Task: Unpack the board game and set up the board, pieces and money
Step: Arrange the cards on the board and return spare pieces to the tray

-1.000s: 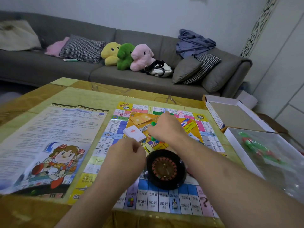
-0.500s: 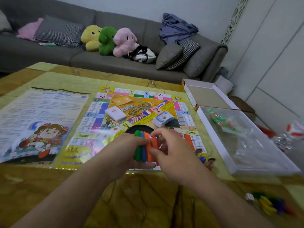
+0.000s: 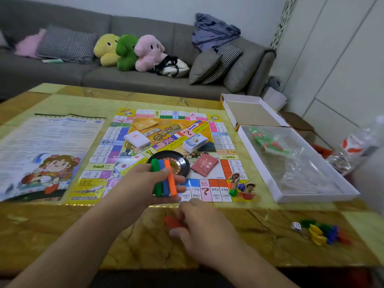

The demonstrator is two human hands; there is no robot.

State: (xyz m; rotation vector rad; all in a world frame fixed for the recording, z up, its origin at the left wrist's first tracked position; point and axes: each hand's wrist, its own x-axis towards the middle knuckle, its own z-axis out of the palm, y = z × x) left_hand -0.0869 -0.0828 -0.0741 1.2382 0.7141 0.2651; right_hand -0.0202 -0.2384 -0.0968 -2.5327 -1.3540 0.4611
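Left hand [image 3: 143, 183] round green, blue and orange sticks [image 3: 164, 179] (side by side), right hand [image 3: 204, 229] pinching a red piece [image 3: 171, 222].

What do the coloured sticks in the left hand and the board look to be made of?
The coloured sticks in the left hand look like plastic: saturated solid green, blue and orange, straight moulded edges, though painted wood is possible. The board seems a thin printed paper or plastic sheet, glossy, lying flat on the table with no visible thickness.
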